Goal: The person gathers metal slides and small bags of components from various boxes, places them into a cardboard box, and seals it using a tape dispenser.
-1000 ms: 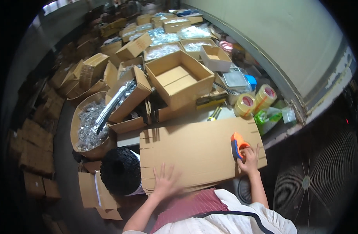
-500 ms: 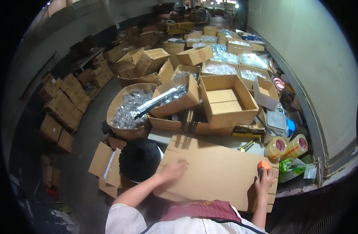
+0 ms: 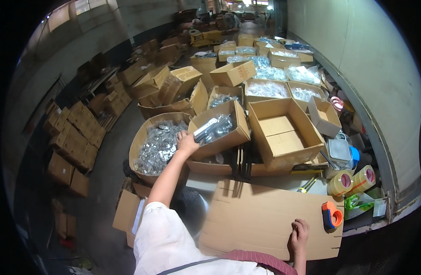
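Cardboard is everywhere: stacked brown cartons (image 3: 77, 137) line the floor at far left, and beside them a round cardboard drum (image 3: 157, 146) brims with clear bags of small metal parts. Just right of it the left hand (image 3: 186, 143) stretches out to a tilted open box (image 3: 217, 130) of long bagged parts, its fingers curled at the box's near corner; whether they grip the corner or a bag I cannot tell. Those bags look heavy for their size and slick in their plastic, so a full-hand hold around the middle would likely serve better than a pinch. Nearer the body lies a flat, unfolded cardboard sheet (image 3: 265, 220) across the desk, stiff but light, probably best lifted by its edges. To the right of the tilted box stands a large empty carton (image 3: 284, 133). The right hand (image 3: 298, 234) rests on the sheet's near right part, fingers loosely bent, holding nothing. An orange tape dispenser (image 3: 332, 214) sits just beside it, with two tape rolls (image 3: 352, 181) beyond, crowding the sheet's right end
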A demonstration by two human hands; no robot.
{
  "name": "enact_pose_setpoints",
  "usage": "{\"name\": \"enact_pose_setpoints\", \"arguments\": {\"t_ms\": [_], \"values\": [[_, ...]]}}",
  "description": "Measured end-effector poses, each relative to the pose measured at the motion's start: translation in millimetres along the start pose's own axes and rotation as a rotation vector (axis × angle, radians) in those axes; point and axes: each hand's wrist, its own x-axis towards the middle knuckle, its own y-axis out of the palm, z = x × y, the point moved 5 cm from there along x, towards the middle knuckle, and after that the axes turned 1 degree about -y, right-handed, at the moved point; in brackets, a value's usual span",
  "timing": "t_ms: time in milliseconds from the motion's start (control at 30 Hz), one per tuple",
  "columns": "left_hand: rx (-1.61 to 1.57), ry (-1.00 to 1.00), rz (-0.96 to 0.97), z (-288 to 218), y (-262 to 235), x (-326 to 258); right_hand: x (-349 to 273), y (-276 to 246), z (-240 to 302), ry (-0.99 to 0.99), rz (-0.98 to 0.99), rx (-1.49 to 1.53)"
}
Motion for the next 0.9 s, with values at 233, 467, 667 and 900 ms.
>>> {"name": "enact_pose_setpoints", "arguments": {"t_ms": [233, 467, 667, 900], "values": [[0.420, 0.244, 0.344, -1, 17, 27, 0, 10, 1, 0.058, -0.043, -0.038], [0.085, 0.268, 0.236, 41, 1, 12, 0, 9, -2, 0.078, -0.065, 0.014], [-0.242, 0.175, -0.144, 60, -62, -35, -7, 2, -5, 0.066, -0.078, 0.033], [-0.442, 0.705, -0.158, -63, -155, -177, -15, 8, -58, 0.264, -0.076, 0.348]]}}
